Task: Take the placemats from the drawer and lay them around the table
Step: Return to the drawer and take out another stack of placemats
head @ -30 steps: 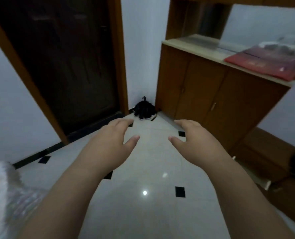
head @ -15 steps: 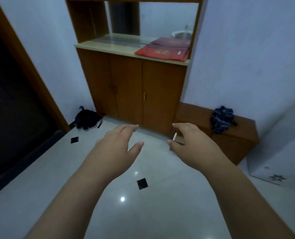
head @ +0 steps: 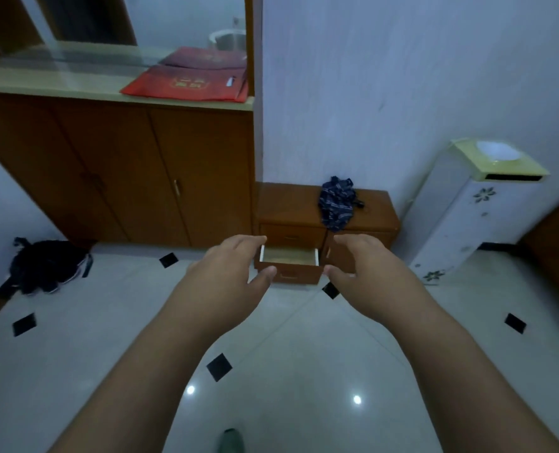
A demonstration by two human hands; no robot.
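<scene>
A low wooden chest point(head: 304, 212) stands against the far wall, and its lower left drawer point(head: 289, 274) is pulled out. A pale lining or flat sheet shows inside the drawer; I cannot tell whether it is a placemat. My left hand point(head: 230, 273) and my right hand point(head: 364, 271) are stretched out in front of me, well short of the drawer, which appears between them. Both hands hold nothing and their fingers are spread. No table is in view.
A tall wooden cabinet point(head: 118, 165) with red folders point(head: 186, 85) on its counter fills the left. A dark blue cloth point(head: 337, 202) lies on the chest. A white floor-standing unit point(head: 461, 217) stands at the right, a black bag point(head: 46, 264) on the tiled floor at the left.
My view has swung to the right, from the door and cabinet to the low chest with its drawer pulled out. Both hands stay raised, spread and holding nothing.
</scene>
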